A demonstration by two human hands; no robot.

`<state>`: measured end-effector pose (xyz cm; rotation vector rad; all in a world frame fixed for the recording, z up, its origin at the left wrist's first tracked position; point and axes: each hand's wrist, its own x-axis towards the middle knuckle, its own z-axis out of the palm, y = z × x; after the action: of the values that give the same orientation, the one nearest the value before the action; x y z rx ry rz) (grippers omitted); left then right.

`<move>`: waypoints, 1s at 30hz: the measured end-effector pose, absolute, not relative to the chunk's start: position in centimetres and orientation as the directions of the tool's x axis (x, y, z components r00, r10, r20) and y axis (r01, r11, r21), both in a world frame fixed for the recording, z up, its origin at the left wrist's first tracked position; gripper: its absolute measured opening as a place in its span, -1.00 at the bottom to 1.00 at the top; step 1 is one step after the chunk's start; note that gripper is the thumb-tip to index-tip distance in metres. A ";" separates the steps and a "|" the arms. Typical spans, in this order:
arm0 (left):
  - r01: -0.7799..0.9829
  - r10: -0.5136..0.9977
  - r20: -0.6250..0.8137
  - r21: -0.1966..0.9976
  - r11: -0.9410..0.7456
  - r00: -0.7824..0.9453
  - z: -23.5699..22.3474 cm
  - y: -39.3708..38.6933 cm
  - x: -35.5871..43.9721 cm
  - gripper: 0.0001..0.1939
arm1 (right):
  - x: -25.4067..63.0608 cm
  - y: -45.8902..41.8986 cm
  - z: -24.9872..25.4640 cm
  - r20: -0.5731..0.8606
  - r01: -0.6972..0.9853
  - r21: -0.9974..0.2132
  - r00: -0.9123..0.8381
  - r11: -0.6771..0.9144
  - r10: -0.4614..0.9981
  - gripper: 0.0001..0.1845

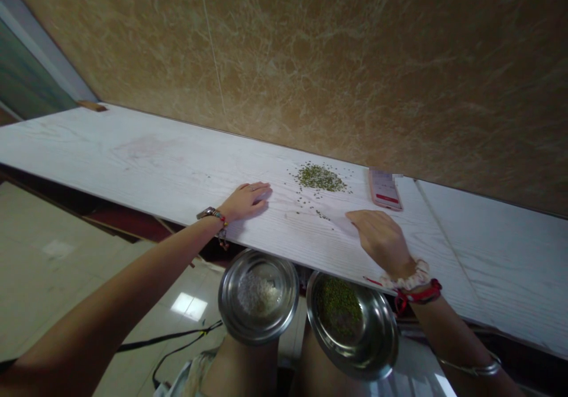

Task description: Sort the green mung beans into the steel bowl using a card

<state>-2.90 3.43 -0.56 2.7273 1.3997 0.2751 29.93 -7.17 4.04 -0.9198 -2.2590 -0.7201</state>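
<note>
A loose pile of small green mung beans [320, 177] lies on the white wood-grain tabletop [146, 172], with stray ones scattered towards the front. My left hand [245, 200] rests flat on the table to the left of the pile, fingers stretched out and holding nothing. To the right of the strays, my right hand [381, 238] is low over the surface with its fingers curled together; whatever they may hold is hidden. Below the table edge, a steel bowl [387, 341] with green beans sits on my right thigh. Another steel bowl [286, 320] with pale, whitish contents is on my left thigh.
A phone in a pink case [386, 190] lies behind my right hand. The marbled wall [284, 60] borders the table's back edge. A thin red item [371, 280] is at the front edge by my right wrist. A dark strap [177, 333] hangs at lower left.
</note>
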 end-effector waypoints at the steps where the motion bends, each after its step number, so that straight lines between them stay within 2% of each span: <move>1: 0.800 0.810 0.129 0.134 -0.585 0.572 -0.6 3.4 -2.9 -0.52 | 29.9 -7.1 4.0 0.678 0.746 0.266 -0.595 0.611 0.432 -0.70; 6: 0.795 0.803 0.139 0.117 -0.595 0.580 -0.6 3.5 -3.0 -0.52 | 29.9 -6.4 3.9 0.692 0.769 0.307 -0.585 0.560 0.424 -0.73; 12: 0.795 0.803 0.133 0.117 -0.595 0.581 -0.6 3.5 -3.0 -0.51 | 30.1 -7.2 4.0 0.722 0.774 0.231 -0.543 0.589 0.430 -0.72; 19: 0.776 0.781 0.176 0.110 -0.621 0.600 -0.9 3.6 -3.1 -0.53 | 29.9 -6.4 3.5 0.692 0.782 0.270 -0.563 0.562 0.452 -0.73; 24: 0.783 0.787 0.171 0.107 -0.613 0.593 -1.0 3.7 -3.1 -0.52 | 30.1 -6.2 3.5 0.735 0.823 0.224 -0.494 0.522 0.464 -0.76; 30: 0.781 0.785 0.177 0.106 -0.615 0.594 -1.0 3.7 -3.1 -0.52 | 30.0 -6.9 3.5 0.690 0.784 0.261 -0.560 0.563 0.459 -0.73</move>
<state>-3.08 3.69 -0.97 2.7893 1.3699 0.3226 29.98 -6.91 3.46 -0.9928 -2.2352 -0.7572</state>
